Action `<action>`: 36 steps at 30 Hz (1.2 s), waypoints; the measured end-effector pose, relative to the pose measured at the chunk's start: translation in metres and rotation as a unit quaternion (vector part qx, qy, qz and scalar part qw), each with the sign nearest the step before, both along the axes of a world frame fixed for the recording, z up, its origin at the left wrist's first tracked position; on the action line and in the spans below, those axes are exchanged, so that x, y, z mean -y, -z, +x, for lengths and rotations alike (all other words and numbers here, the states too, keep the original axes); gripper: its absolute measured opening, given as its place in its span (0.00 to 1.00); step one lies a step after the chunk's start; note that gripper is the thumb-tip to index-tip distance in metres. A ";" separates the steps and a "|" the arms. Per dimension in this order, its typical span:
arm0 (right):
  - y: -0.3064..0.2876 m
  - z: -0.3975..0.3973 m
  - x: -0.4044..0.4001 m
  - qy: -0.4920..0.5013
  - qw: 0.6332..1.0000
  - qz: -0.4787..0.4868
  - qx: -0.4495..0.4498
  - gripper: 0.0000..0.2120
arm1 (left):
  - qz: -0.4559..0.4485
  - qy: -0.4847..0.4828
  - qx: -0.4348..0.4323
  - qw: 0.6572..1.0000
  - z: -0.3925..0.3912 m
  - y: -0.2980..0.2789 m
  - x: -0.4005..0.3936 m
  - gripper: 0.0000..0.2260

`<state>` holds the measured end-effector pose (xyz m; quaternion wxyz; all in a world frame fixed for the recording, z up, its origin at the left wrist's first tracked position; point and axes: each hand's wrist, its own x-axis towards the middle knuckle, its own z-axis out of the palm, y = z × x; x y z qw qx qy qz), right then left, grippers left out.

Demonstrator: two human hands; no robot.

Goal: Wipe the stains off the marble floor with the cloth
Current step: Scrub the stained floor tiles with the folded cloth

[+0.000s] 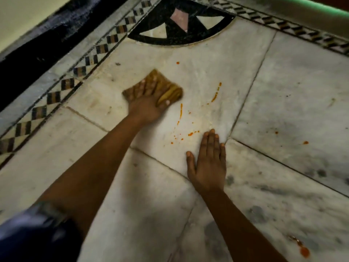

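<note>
Left hand [149,104] pressing folded brown cloth [153,87] flat onto marble floor [283,91], fingers spread over it, near checkered border strip [66,86]. Right hand [208,163] lying flat on floor, fingers straight, beside slab joint. Orange stains [181,110] showing between hands; red blot [304,251] sitting near floor's lower right edge.

White marble floor [264,103] of large slabs with dark joints. A checkered inlay border [62,86] runs along the left and far edges; a black semicircular inlay [175,35] with pale triangles sits at the far side. Lying on the floor: a brown cloth [166,87], pressed flat under the left hand [149,104]; orange stains [181,118] scattered just right of the cloth; a larger orange stain [304,251] at lower right. The right hand [209,163] rests flat, fingers straight, near the stains.
</note>
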<state>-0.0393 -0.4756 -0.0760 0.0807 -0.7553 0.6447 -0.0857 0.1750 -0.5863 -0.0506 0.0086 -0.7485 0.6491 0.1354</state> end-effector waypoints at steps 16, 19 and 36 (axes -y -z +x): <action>0.004 -0.025 0.084 0.042 0.999 -0.016 -0.007 0.36 | -0.012 -0.036 -0.013 0.999 -0.012 -0.003 0.064 0.26; 0.003 -0.025 0.084 0.045 0.999 -0.014 -0.006 0.36 | -0.002 -0.022 0.006 1.000 0.022 -0.001 0.050 0.28; 0.000 -0.023 0.087 0.052 0.999 -0.002 -0.008 0.36 | 0.026 -0.033 -0.025 0.999 -0.014 -0.009 0.127 0.24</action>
